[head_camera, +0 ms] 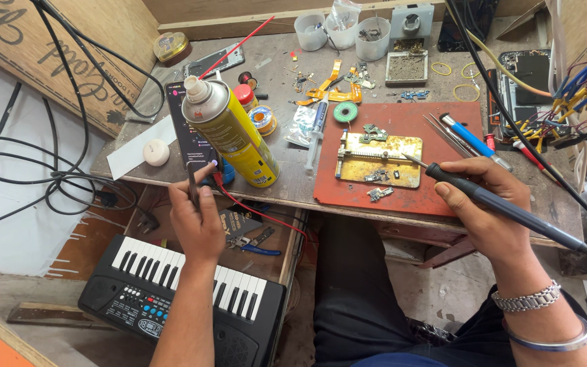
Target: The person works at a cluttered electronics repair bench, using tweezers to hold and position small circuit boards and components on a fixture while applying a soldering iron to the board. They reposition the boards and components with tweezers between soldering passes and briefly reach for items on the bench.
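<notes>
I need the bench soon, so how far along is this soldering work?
Done: a small board is clamped in the brass holder on the red mat, with loose parts beside it. In hand: the right hand holds the soldering iron, its tip over the holder; the left hand holds tweezers at the bench edge. Left: the tip is not touching the board, so it looks early.

Head cam – steep down-look over workbench (287,190), close range – lap and floor at bottom edge
</notes>
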Tool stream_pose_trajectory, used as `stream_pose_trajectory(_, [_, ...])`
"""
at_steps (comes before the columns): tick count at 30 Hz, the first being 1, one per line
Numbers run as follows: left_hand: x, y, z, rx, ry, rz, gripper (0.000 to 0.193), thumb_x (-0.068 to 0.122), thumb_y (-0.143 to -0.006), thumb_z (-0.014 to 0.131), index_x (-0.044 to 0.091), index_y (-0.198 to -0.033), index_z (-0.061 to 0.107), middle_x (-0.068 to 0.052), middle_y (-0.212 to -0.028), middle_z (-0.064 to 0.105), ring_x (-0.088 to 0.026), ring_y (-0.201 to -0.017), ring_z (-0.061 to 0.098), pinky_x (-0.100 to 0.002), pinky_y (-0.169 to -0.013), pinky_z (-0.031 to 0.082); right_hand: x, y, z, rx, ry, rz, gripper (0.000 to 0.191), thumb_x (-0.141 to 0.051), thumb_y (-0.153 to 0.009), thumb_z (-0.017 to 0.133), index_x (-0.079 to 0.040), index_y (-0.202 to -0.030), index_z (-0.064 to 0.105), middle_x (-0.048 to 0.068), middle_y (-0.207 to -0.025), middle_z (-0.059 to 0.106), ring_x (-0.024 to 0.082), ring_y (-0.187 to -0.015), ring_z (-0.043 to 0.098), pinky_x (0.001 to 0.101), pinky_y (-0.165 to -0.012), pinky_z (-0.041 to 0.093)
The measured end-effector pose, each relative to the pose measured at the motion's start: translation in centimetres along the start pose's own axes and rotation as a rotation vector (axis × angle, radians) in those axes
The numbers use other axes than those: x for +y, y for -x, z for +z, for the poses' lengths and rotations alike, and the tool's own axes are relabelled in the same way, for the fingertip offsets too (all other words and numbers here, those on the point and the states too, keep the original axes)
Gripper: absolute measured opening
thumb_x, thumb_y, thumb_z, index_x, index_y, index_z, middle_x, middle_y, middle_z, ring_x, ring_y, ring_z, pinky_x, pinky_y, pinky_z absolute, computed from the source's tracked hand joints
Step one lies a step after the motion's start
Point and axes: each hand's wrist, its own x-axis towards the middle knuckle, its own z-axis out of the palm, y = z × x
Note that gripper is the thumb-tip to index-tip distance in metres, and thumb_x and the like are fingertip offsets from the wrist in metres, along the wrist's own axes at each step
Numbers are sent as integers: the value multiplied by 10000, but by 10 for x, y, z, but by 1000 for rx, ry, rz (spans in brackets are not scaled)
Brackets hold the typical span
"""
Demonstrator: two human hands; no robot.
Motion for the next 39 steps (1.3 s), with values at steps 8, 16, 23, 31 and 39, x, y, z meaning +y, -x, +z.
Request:
stream_pose_trajectory(8, [0,1,0,-27,-11,-36,264,165,-1069,503,28,-1261,622,-89,-861,639,-129,-729,546,-311,-731,471,-2,0,0,1,7,0,259,-74,-945,750,-11,-1192,702,61,-1093,744,62,-986,662,216,-858,527])
stream_pose_trajectory(16, [8,14,1,28,169,-48,164,183,-1077,504,32,-1138,493,-52,-962,645,-112,-743,505,-285,-721,443,-7,-1,1,-11,-2,-1,257,-70,-950,747,-7,-1195,700,65,-1109,742,74,-998,667,222,-876,528])
stream_pose_trajectory(23, [54,50,42,-222,496,60,144,106,-1087,400,44,-1217,406,-103,-1097,585,-161,-1018,577,-350,-996,469,-11,-1,0,0,14,-18,246,-64,-950,743,-7,-1186,704,73,-1114,745,87,-1019,670,237,-897,535])
stream_pose_trajectory(31, [109,61,83,-515,715,-15,105,48,-1049,444,41,-1144,488,-93,-1095,542,-109,-767,492,-245,-724,448,-5,0,-4,-11,-81,25,258,-60,-953,745,-1,-1196,684,56,-1069,733,87,-958,664,234,-850,532])
stream_pose_trajectory(39, [114,28,109,-401,687,171,128,-17,-1091,540,17,-1213,551,-100,-1204,511,-160,-1016,546,-252,-924,480,-2,-3,-5,-33,-81,-6,244,-20,-931,751,6,-1160,673,60,-1059,692,87,-946,635,235,-836,514])
